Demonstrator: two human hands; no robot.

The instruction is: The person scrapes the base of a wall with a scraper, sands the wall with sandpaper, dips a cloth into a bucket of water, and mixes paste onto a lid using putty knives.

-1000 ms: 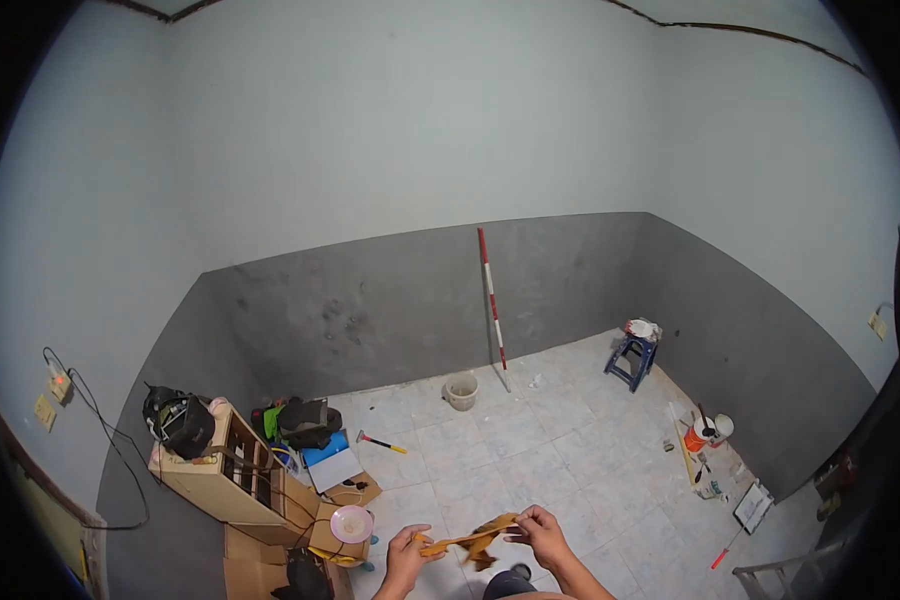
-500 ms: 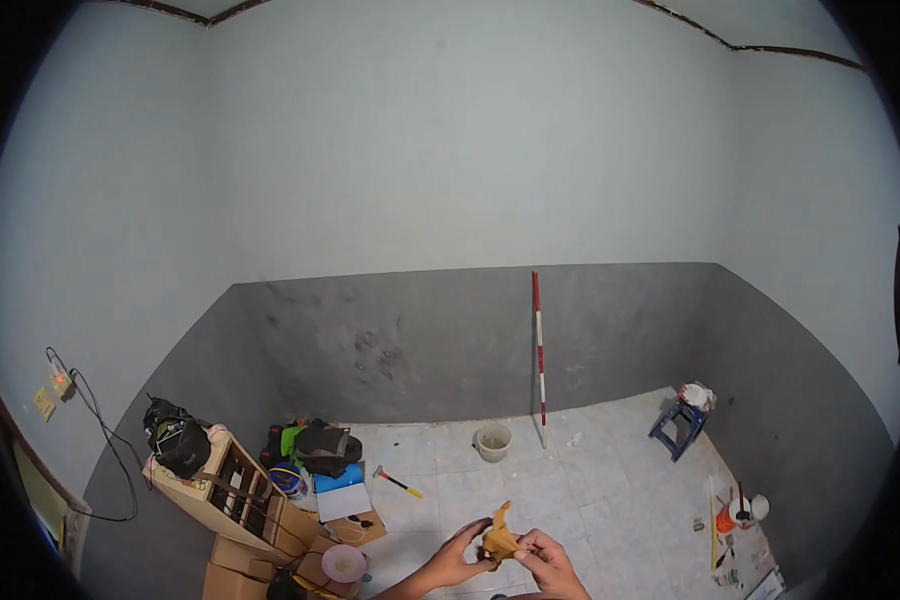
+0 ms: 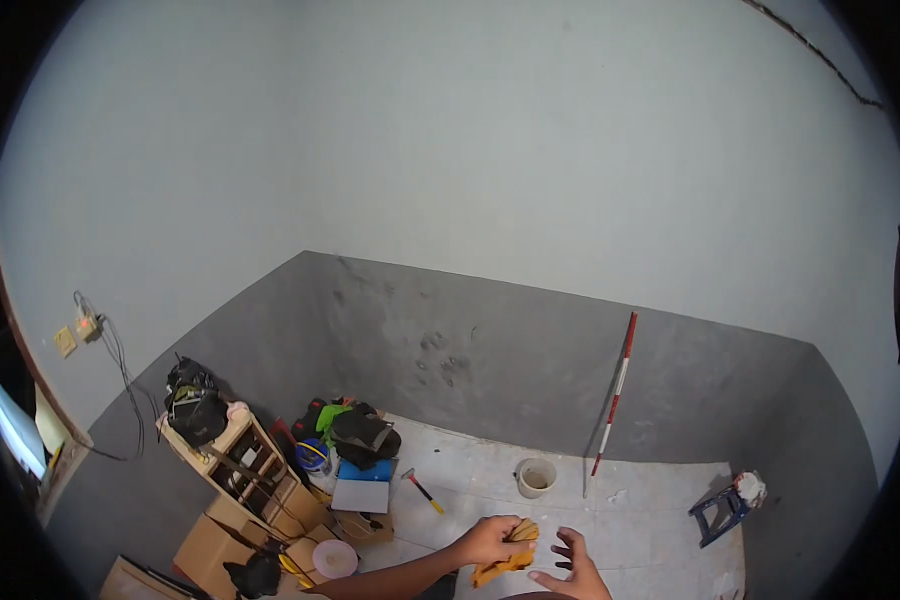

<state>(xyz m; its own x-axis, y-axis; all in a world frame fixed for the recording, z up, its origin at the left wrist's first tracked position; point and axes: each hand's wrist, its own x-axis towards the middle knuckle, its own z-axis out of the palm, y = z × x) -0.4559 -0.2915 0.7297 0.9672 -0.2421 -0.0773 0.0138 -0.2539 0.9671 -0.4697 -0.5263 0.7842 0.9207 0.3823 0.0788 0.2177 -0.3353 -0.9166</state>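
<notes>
A crumpled orange-yellow cloth (image 3: 505,568) is gripped in my left hand (image 3: 487,541), low in the middle of the view, and hangs below the fingers. Just to the right, my right hand (image 3: 578,571) has its fingers spread and curved, holding nothing, with a small gap to the cloth. Beyond both hands, a pale bucket (image 3: 536,478) stands on the tiled floor near the grey wall base. A hammer (image 3: 423,491) with a yellow and black handle lies on the floor to the left of the bucket.
A red and white pole (image 3: 614,393) leans on the wall. At the right is a blue stool (image 3: 720,521) with a whitish bundle on top. On the left stand a wooden cabinet (image 3: 232,450) with a black bag, cardboard boxes (image 3: 210,551), a pink plate (image 3: 335,559) and backpacks (image 3: 363,432).
The cloth, earlier stretched between both hands and then bunched between them, is now only in my left hand. My right hand has let go and opened. The view has turned left.
</notes>
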